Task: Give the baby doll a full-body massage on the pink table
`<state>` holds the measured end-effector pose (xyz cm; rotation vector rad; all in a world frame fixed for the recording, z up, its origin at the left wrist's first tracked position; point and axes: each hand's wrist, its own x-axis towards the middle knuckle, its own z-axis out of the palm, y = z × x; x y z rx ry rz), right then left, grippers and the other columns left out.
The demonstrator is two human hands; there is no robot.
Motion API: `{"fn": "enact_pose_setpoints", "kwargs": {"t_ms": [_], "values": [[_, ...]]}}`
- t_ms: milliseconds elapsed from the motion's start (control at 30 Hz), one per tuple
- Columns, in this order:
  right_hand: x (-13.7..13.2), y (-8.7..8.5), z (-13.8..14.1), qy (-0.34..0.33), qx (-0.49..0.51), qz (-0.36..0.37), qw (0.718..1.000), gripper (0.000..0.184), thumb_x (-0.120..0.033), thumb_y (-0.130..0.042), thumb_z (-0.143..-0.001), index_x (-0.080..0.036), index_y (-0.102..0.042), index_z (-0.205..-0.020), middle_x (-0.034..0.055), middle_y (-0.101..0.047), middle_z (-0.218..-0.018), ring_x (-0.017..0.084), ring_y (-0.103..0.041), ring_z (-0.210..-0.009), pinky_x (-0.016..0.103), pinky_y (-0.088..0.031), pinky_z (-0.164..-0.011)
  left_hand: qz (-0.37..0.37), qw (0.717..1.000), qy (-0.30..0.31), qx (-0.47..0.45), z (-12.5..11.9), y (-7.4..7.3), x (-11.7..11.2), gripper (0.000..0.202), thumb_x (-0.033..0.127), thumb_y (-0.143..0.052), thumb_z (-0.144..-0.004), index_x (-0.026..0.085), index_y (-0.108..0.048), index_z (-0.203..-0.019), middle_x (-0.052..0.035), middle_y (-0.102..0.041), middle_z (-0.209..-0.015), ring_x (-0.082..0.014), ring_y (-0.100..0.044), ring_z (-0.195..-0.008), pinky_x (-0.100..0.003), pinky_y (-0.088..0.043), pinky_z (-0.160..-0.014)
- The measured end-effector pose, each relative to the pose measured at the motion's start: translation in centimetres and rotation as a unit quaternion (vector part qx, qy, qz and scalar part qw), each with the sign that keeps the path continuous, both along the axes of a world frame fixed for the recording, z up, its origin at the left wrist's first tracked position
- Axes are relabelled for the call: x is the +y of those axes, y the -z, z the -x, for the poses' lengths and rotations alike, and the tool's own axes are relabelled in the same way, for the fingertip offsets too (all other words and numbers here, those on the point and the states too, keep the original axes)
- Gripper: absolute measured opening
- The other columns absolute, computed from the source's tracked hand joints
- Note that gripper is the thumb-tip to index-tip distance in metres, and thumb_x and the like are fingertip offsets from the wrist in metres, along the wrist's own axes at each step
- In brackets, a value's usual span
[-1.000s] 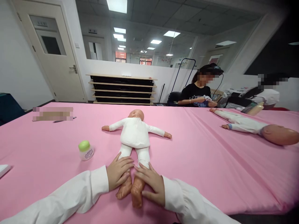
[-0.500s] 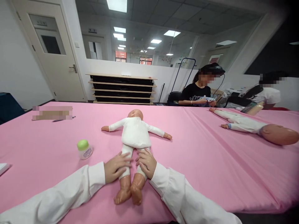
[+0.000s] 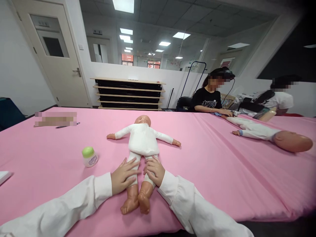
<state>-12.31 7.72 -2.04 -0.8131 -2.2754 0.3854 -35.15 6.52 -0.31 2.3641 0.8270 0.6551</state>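
A baby doll (image 3: 143, 140) in a white cloth suit lies on its back on the pink-covered table (image 3: 207, 184), head away from me, arms spread and bare feet toward me. My left hand (image 3: 123, 175) lies with fingers spread across the doll's leg on the left. On the other leg rests my right hand (image 3: 155, 171), fingers stretched over the thigh and knee. Neither hand is closed around a leg. Left of the doll stands a small jar (image 3: 90, 157) with a light green lid.
A second doll (image 3: 261, 131) lies at the right, where a person in black (image 3: 208, 98) has a hand near its foot. Another person (image 3: 283, 98) in white sits farther right. A pen (image 3: 67, 125) lies at the far left beside a blurred patch. A white object (image 3: 4, 177) shows at the left edge.
My hands stay on the doll's legs, almost unmoved; the left fingers look slightly more spread. The person in black has lowered their hands to the second doll's feet.
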Motion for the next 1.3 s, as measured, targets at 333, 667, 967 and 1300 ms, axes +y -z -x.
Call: {"fn": "enact_pose_setpoints", "kwargs": {"t_ms": [333,667,967,1300], "values": [[12.3,-10.4,-1.5,0.244,0.124,-0.023,0.962,0.021,-0.018,-0.061,-0.075,-0.019,-0.065,-0.096,0.0045,-0.061,-0.099,0.017,-0.056,-0.093,0.031,-0.044,-0.086,-0.155,0.955,-0.228,-0.107,-4.9,-10.1,9.4,0.026,0.024,-0.047,-0.084,0.016,-0.060,-0.106,-0.0056,-0.063,-0.105,-0.0169,-0.055,-0.101,-0.030,-0.042,-0.089],[12.3,-5.2,0.2,0.263,-0.044,0.064,0.962,0.009,-0.013,-0.063,-0.076,-0.016,-0.066,-0.084,0.0029,-0.061,-0.087,0.014,-0.057,-0.080,0.025,-0.043,-0.078,-0.186,0.934,-0.262,0.156,-6.7,-6.0,12.8,0.027,0.020,-0.042,-0.084,0.014,-0.068,-0.085,-0.0107,-0.063,-0.094,-0.0224,-0.053,-0.093,-0.033,-0.041,-0.081],[9.4,-5.0,0.0,0.215,-0.009,0.035,0.976,0.006,-0.009,-0.062,-0.075,-0.015,-0.064,-0.074,0.0020,-0.059,-0.078,0.014,-0.055,-0.076,0.027,-0.042,-0.073,-0.175,0.946,-0.229,0.148,-6.0,-6.4,9.4,0.023,0.022,-0.046,-0.082,0.018,-0.069,-0.078,-0.0071,-0.064,-0.086,-0.0204,-0.055,-0.084,-0.031,-0.041,-0.075],[4.1,-3.4,-0.5,0.194,-0.089,-0.072,0.974,0.010,-0.015,-0.062,-0.078,-0.017,-0.062,-0.087,0.0050,-0.057,-0.084,0.019,-0.051,-0.083,0.031,-0.044,-0.074,-0.163,0.960,-0.197,0.109,-3.3,-3.9,5.4,0.016,0.027,-0.051,-0.082,0.020,-0.064,-0.086,-0.0027,-0.061,-0.088,-0.0177,-0.053,-0.087,-0.031,-0.042,-0.076]]}}
